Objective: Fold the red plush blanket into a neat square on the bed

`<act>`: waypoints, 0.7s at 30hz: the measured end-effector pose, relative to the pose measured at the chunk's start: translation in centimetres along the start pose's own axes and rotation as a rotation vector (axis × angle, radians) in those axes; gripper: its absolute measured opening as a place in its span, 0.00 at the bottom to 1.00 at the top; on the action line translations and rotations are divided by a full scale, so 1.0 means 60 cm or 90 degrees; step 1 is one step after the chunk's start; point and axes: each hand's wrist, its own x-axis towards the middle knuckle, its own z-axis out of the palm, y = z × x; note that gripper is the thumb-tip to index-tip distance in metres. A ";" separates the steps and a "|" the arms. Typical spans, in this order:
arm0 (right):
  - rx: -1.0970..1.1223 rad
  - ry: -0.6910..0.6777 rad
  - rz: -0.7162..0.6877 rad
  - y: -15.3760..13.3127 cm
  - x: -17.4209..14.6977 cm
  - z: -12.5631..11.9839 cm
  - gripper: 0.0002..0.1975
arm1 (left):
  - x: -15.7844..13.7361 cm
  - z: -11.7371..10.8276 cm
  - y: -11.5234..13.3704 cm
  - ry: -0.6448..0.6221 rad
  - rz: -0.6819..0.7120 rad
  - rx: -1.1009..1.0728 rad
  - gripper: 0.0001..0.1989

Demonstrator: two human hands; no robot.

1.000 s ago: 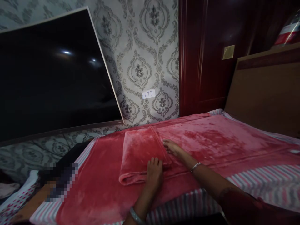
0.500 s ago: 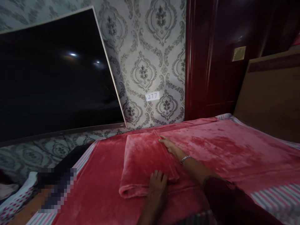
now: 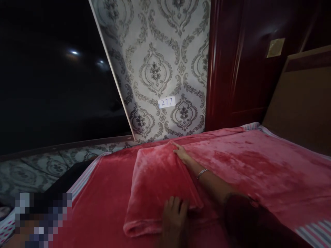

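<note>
A folded red plush blanket (image 3: 155, 182) lies in a rectangular pad on a larger spread of the same red plush (image 3: 103, 193). My left hand (image 3: 174, 215) rests on its near edge, the fingers slightly bent and a little apart on the pile. Reaching across from the right, my right hand (image 3: 181, 152) touches the far right corner of the pad with its fingers stretched out. A silver bracelet circles that wrist. The rounded fold shows at the pad's near left corner; my left hand covers part of the near edge.
A large black television (image 3: 57, 82) hangs at the left on patterned wallpaper, beside a paper label (image 3: 167, 102) reading 277. A dark red door (image 3: 243, 69) and a brown board (image 3: 305, 100) stand at the right. The lower left corner is pixelated.
The view has shifted slightly closer to the folded blanket. Both hands stay on the same edges of it, with the right fingers a little nearer the far corner.
</note>
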 end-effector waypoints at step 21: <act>-0.156 0.060 -0.082 0.068 0.026 -0.068 0.37 | 0.005 -0.004 0.051 0.029 0.041 0.007 0.15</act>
